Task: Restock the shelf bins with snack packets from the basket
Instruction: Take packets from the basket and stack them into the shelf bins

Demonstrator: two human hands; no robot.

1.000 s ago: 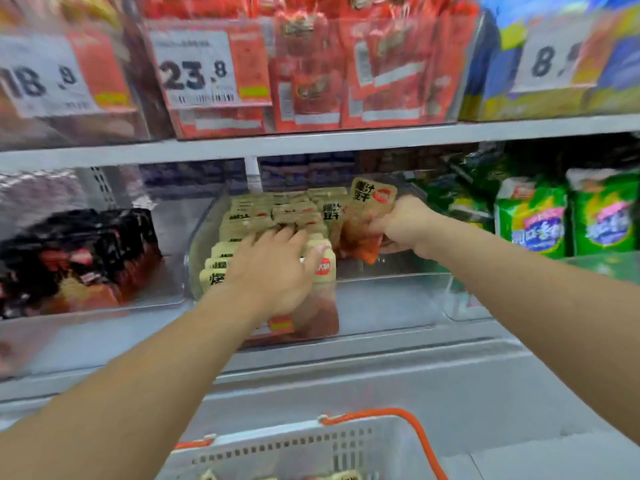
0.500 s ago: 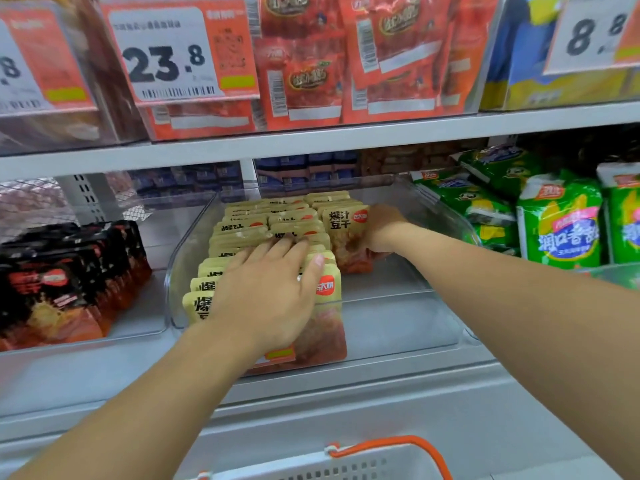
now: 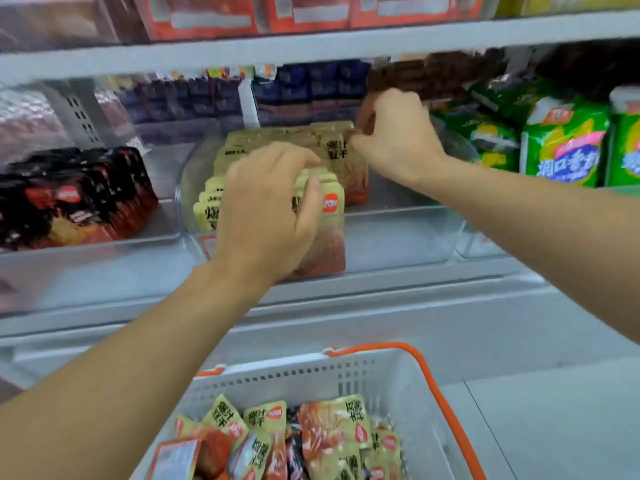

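Gripping the front row of tan snack packets [image 3: 332, 202] inside the clear bin [image 3: 398, 237], left hand [image 3: 266, 216], right hand [image 3: 398, 140] pinching a back-row packet top, white basket [image 3: 398, 382] of packets below the bin.

Single head view, worn camera, wide-angle, edges bowed. Faces forward and slightly down at the shelf [image 3: 311, 46], close up, both forearms reaching in from the bottom corners. Clear bin [image 3: 398, 237] sits mid-frame, basket [image 3: 346, 372] just below at the bottom edge. No second view to overlap.
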